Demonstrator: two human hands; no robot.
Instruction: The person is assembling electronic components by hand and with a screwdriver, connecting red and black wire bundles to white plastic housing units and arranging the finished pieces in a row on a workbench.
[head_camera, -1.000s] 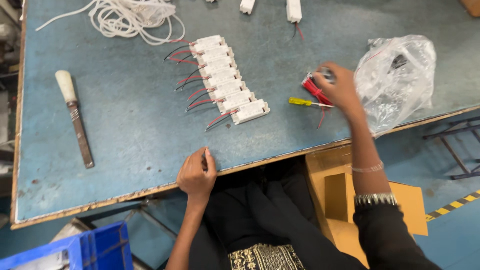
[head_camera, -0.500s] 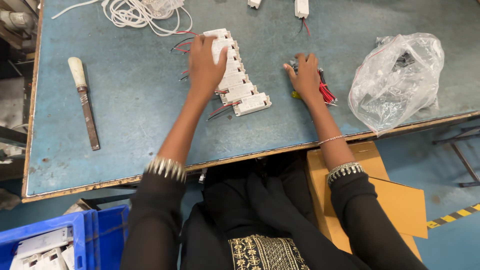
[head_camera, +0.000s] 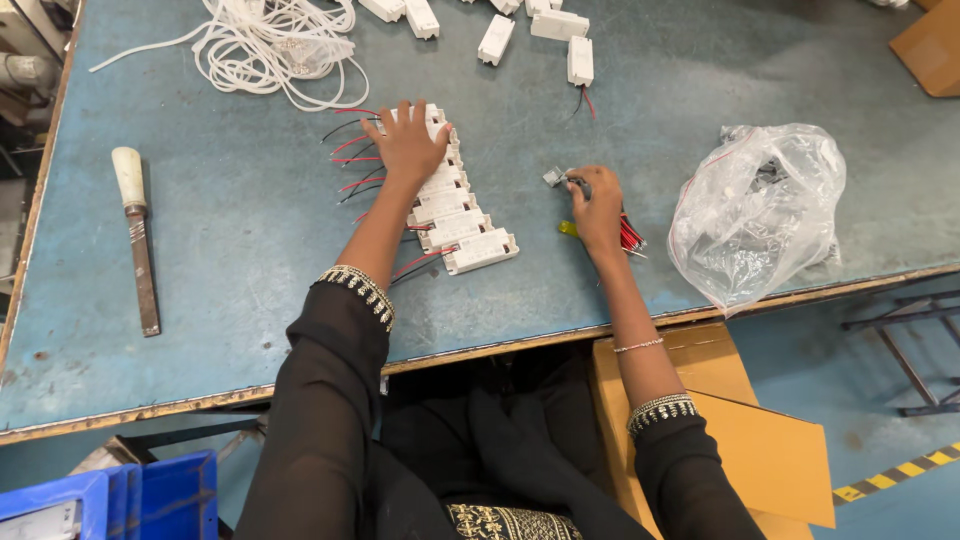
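An assembly workshop: worn workbench (head_camera: 250, 330), rows of white wired modules (head_camera: 465, 225).

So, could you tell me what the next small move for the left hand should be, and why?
Probably lift the top white module off the row of white modules and carry it toward the right hand. The left hand lies flat on that end of the row, while the right hand pinches a small connector beside the red wires, seemingly ready to join one.

Worn blue desk (head_camera: 200, 300) w/ chipped wood edge; blue-grey floor (head_camera: 900, 400), yellow-black stripe (head_camera: 890, 480) nr bottom right; even light.
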